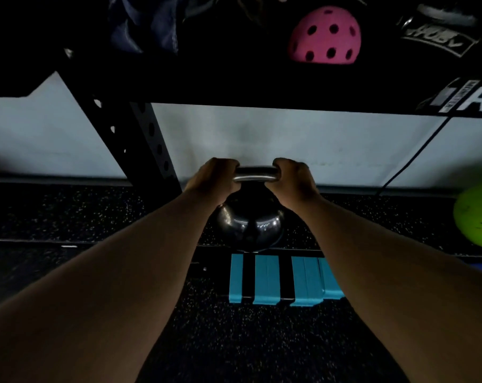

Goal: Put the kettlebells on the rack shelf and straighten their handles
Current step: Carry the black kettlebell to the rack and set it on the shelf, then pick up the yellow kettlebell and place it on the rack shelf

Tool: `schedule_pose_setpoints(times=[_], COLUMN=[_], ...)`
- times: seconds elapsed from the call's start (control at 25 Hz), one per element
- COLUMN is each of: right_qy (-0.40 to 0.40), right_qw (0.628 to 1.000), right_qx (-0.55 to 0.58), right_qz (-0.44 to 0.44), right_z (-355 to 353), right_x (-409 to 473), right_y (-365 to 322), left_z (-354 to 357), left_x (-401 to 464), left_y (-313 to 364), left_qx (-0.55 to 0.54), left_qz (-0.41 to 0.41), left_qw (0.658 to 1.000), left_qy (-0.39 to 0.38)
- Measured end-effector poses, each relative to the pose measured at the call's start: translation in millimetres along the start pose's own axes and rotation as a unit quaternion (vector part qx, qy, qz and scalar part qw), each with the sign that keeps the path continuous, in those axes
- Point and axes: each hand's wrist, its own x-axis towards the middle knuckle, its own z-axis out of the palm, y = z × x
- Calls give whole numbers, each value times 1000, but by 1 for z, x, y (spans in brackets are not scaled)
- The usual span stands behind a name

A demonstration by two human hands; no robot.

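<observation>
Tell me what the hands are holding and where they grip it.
Both hands, left hand and right hand, hold the black kettlebell by the two ends of its handle.

Two bare hands gripping one kettlebell by its handle
Left hand (212, 179) and right hand (293, 181) wrap opposite ends of the steel handle (255, 174) of a glossy black round kettlebell (249, 225), above the black speckled rack shelf (96, 217); a pink perforated ball (325, 35) sits overhead
</observation>
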Motion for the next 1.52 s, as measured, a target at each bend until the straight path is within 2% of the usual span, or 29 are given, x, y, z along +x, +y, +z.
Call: schedule_pose_setpoints(times=[0.36, 0.56, 0.76, 0.96, 1.16, 1.36, 1.52], right_qy=[-26, -78, -115, -17, -68, -128, -216], right_qw=[999, 995, 990, 971, 951, 952, 956], right_qx=[-27, -43, -84, -160, -165, -132, -105], right_qz=[30, 53, -11, -177, -255, -243, -170], right_z=[0, -4, -14, -14, 10, 49, 88], right_x=[25, 35, 27, -6, -77, -178, -286], right_y=[15, 13, 14, -6, -34, -51, -64], left_z=[9, 9, 12, 18, 25, 32, 46], left_x=[26, 27, 8, -53, -140, -236, -342], left_y=[7, 7, -4, -48, -62, -77, -97], left_qx=[-26, -18, -90, -90, -40, -9, 43], left_qz=[-17, -35, -9, -94, -103, -97, -79], left_qw=[999, 999, 996, 991, 992, 991, 983], left_qy=[6, 23, 17, 30, -55, -93, -160])
